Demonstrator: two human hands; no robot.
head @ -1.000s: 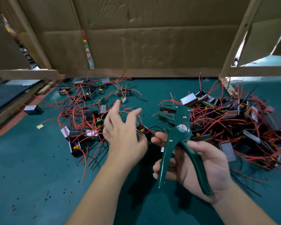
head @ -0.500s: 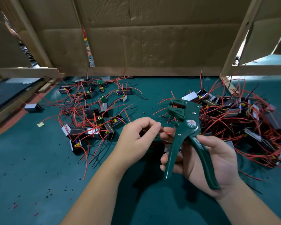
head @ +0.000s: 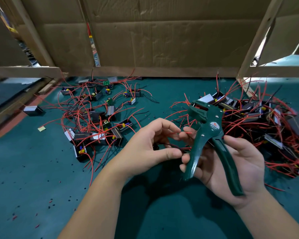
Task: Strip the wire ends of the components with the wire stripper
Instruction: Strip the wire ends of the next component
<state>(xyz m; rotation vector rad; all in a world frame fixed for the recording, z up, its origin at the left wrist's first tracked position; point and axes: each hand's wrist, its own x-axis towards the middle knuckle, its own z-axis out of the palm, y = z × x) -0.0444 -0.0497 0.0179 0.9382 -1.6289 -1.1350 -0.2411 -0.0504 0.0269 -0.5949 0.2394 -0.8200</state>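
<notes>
Left hand [head: 150,145]: fingers curled, tips pinching a thin red wire [head: 175,133]. Half a second ago those fingertips were bunched tight together; they are looser now. A second ago this hand was spread open above the left pile. A black wire [head: 171,145] runs between its thumb and fingers. Cannot tell what body the wires lead to.

Right hand [head: 235,168]: grips the dark green plastic-handled wire stripper [head: 212,133], fingers wrapped round one handle, the other lying across the palm. The handles are spread apart as before. The tool sits a little further right and higher than a second ago, with its head pointing up and away over the near edge of the right pile. The red wire's end meets this hand's upper fingertips, beside the tool.

Teal counter [head: 33,169]: scattered pile of small black boxed components with red leads [head: 97,118] on the left, denser heap [head: 266,121] on the right. Neither has shifted. Brown cardboard wall [head: 162,40] behind.
</notes>
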